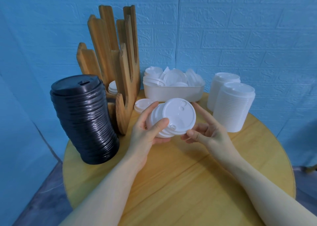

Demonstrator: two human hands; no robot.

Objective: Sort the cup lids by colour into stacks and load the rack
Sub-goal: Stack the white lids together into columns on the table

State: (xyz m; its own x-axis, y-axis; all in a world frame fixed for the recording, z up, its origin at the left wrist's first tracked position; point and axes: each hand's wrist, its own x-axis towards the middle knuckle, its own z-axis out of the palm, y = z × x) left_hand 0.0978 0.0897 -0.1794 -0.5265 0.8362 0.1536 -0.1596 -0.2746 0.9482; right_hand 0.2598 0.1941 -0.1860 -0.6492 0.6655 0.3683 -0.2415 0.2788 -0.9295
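Nearest, above the middle of the round wooden bench (pixel 171 182), both hands work a short stack of white lids (pixel 171 118). The left hand (pixel 145 131) has its grip closed round the stack, thumb laid across the top lid's near rim and fingers curled behind and beneath. The right hand (pixel 204 133) is looser: its thumb tip touches the stack's near-right edge, its forefinger reaches along the far-right rim, and the other fingers curl without clearly holding anything.

These lids look like thin moulded plastic: very light, slightly springy, smooth and probably slippery. The handful sits fanned, not squared, so it may slide apart if tilted. The rim is the stiff part and the sensible place to hold; squeezing across the flat top would likely flex or dent it. Pressure from opposite sides of the rims should seat the lids together.

At the left edge stands a tall black lid stack (pixel 84 121), leaning a little and probably easy to topple. Toward the right edge two tall white lid stacks (pixel 231 105) stand touching each other. A single white lid (pixel 143 104) lies just beyond the hands.

At the far edge a shallow white tub (pixel 171 92) holds a jumble of loose white lids, heaped to its brim. To its left rises the wooden rack (pixel 111 54); one slot shows a few white lids (pixel 112 87) low down, and the rest appears unfilled, though the near slats hide part of it.
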